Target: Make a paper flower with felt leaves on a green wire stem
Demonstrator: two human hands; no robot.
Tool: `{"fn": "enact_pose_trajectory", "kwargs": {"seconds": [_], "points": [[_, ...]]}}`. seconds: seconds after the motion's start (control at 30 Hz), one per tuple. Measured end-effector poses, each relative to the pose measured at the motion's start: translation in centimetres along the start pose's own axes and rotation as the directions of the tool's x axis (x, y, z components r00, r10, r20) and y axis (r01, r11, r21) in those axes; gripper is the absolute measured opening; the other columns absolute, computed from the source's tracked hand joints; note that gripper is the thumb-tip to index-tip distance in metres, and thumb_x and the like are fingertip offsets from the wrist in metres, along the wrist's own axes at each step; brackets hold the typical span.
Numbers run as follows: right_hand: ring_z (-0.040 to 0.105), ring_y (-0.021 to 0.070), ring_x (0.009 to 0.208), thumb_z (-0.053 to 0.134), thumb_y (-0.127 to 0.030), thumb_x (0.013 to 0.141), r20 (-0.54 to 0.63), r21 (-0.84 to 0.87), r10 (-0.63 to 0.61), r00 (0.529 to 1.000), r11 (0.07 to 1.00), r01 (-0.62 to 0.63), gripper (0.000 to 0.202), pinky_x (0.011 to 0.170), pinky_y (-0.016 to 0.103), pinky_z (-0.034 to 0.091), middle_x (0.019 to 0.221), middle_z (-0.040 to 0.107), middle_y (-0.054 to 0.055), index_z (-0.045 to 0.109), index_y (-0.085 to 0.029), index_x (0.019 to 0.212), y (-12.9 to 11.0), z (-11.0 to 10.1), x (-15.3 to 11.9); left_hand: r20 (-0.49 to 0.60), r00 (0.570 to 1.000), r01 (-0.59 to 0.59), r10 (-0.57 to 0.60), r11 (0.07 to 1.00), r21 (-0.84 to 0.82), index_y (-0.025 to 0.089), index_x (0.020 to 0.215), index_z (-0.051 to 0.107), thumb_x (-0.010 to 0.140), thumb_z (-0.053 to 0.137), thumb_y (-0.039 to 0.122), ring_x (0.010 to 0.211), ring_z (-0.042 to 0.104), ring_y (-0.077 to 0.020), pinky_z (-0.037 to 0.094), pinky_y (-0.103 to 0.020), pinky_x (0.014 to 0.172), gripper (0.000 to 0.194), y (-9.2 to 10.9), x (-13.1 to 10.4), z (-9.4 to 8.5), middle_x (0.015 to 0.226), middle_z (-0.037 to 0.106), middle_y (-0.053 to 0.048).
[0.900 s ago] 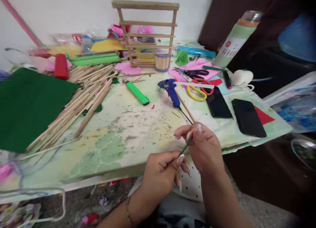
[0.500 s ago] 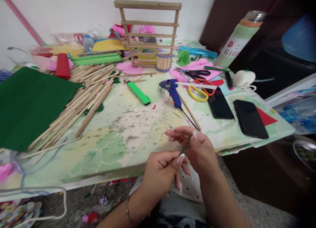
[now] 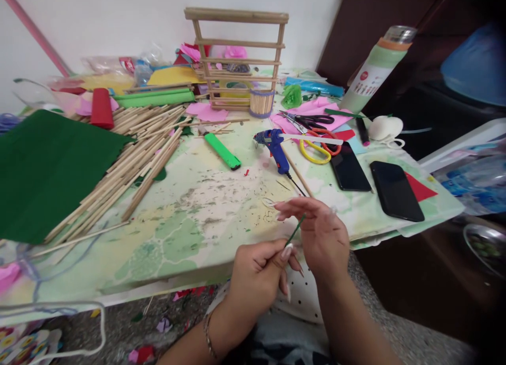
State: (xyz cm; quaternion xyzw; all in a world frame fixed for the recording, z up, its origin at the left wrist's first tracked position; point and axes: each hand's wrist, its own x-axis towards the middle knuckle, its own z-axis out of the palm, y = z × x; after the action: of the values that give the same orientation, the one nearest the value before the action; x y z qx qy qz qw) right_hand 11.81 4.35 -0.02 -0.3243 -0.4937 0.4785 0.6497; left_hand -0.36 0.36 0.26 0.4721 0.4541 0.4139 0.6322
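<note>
A thin green strip (image 3: pixel 295 231) slants upward from between the thumb and forefinger of my left hand (image 3: pixel 259 272), just past the table's front edge. My right hand (image 3: pixel 322 238) is raised beside it with fingers spread, and the strip's upper end comes close to its palm. Whether they touch is unclear. On the table beyond my hands lies a blue glue gun (image 3: pixel 276 150) with a clear glue stick in its back. A green cutter (image 3: pixel 222 150) is to the left of it.
Wooden sticks (image 3: pixel 138 159) and dark green felt (image 3: pixel 59 170) cover the table's left. A wooden rack (image 3: pixel 241 43) stands at the back. Scissors (image 3: pixel 316 150), two phones (image 3: pixel 350 167) (image 3: pixel 396 191) and a bottle (image 3: pixel 373 72) are at the right.
My right hand has opened away from the tip of the green strip, its thumb now lifted off. My left hand keeps its hold. The view has shifted slightly.
</note>
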Motion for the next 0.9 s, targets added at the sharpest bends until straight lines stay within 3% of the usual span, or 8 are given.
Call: {"fn": "enact_pose_trajectory", "kwargs": {"seconds": [0.13, 0.27, 0.37, 0.5, 0.57, 0.73, 0.83, 0.9], "points": [[0.071, 0.0152, 0.076, 0.064, -0.028, 0.09, -0.031, -0.03, 0.028, 0.999, 0.999, -0.029, 0.018, 0.076, 0.031, 0.055, 0.077, 0.076, 0.001, 0.068, -0.022, 0.073, -0.6, 0.2, 0.1, 0.02, 1.0, -0.009, 0.008, 1.0, 0.024, 0.015, 0.061, 0.065, 0.087, 0.053, 0.037, 0.034, 0.049, -0.0089, 0.036, -0.02, 0.038, 0.036, 0.0, 0.0, 0.0, 0.047, 0.054, 0.0], [0.064, 0.0136, 0.063, 0.068, -0.032, 0.086, -0.163, 0.001, 0.106, 0.981, 0.994, -0.107, 0.024, 0.068, 0.03, 0.051, 0.064, 0.068, -0.002, 0.061, -0.021, 0.066, -0.7, 1.5, 0.0, 0.005, 0.998, -0.062, 0.062, 0.994, 0.093, 0.016, 0.062, 0.065, 0.088, 0.053, 0.031, 0.036, 0.049, -0.0102, 0.038, -0.021, 0.042, 0.033, 0.1, -0.1, -0.2, 0.043, 0.053, 0.001], [0.061, 0.0123, 0.06, 0.066, -0.036, 0.088, -0.16, 0.02, 0.114, 0.981, 0.993, -0.112, 0.03, 0.065, 0.028, 0.049, 0.063, 0.069, -0.002, 0.059, -0.02, 0.063, -0.3, 2.1, 0.4, -0.003, 0.998, -0.055, 0.055, 0.997, 0.054, 0.015, 0.062, 0.065, 0.087, 0.052, 0.033, 0.035, 0.049, -0.0093, 0.038, -0.021, 0.041, 0.033, 0.2, -0.2, -0.6, 0.047, 0.057, 0.0], [0.067, 0.0164, 0.072, 0.047, -0.062, 0.091, -0.053, 0.077, 0.168, 0.984, 0.983, -0.164, 0.048, 0.073, 0.033, 0.052, 0.092, 0.077, 0.006, 0.07, -0.021, 0.089, 0.3, 1.7, 1.2, -0.055, 0.998, -0.011, 0.01, 1.0, -0.004, 0.014, 0.065, 0.064, 0.085, 0.053, 0.036, 0.035, 0.048, -0.0082, 0.038, -0.02, 0.039, 0.032, 0.1, -0.3, -1.6, 0.057, 0.063, -0.003], [0.068, 0.018, 0.077, 0.045, -0.064, 0.09, -0.013, 0.061, 0.205, 0.979, 0.977, -0.204, 0.051, 0.077, 0.035, 0.053, 0.097, 0.077, 0.007, 0.071, -0.021, 0.1, 0.3, 1.6, 1.2, -0.069, 0.998, -0.001, 0.002, 1.0, 0.006, 0.014, 0.066, 0.064, 0.085, 0.053, 0.037, 0.035, 0.048, -0.0084, 0.039, -0.021, 0.04, 0.031, -0.1, -0.4, -1.9, 0.059, 0.064, -0.003], [0.067, 0.0178, 0.07, 0.067, -0.034, 0.086, -0.061, -0.239, 0.035, 0.998, 0.97, -0.049, 0.022, 0.071, 0.033, 0.051, 0.071, 0.073, 0.003, 0.068, -0.019, 0.07, 0.1, 1.5, 0.3, -0.025, 0.998, -0.043, 0.049, 0.975, 0.217, 0.016, 0.072, 0.064, 0.092, 0.047, 0.034, 0.043, 0.054, -0.0112, 0.042, -0.023, 0.049, 0.031, -0.3, -0.8, -2.3, 0.061, 0.065, -0.003], [0.063, 0.0156, 0.065, 0.067, -0.031, 0.086, -0.19, -0.228, -0.113, 0.975, 0.971, 0.068, 0.022, 0.066, 0.031, 0.047, 0.067, 0.07, 0.001, 0.06, -0.019, 0.068, -0.8, 0.7, 0.7, 0.076, 0.994, -0.107, 0.084, 0.921, 0.376, 0.018, 0.08, 0.066, 0.095, 0.044, 0.03, 0.052, 0.058, -0.0135, 0.044, -0.024, 0.057, 0.029, 0.6, -1.3, -2.9, 0.062, 0.065, -0.001], [0.059, 0.0141, 0.062, 0.067, -0.034, 0.085, -0.293, -0.192, -0.202, 0.935, 0.97, 0.15, 0.025, 0.064, 0.029, 0.045, 0.063, 0.065, -0.002, 0.054, -0.02, 0.068, -1.8, -0.1, 1.4, 0.115, 0.989, -0.137, 0.094, 0.879, 0.458, 0.019, 0.08, 0.067, 0.094, 0.045, 0.028, 0.053, 0.059, -0.0138, 0.043, -0.024, 0.058, 0.028, 1.8, -1.7, -3.6, 0.063, 0.067, -0.001]]}}
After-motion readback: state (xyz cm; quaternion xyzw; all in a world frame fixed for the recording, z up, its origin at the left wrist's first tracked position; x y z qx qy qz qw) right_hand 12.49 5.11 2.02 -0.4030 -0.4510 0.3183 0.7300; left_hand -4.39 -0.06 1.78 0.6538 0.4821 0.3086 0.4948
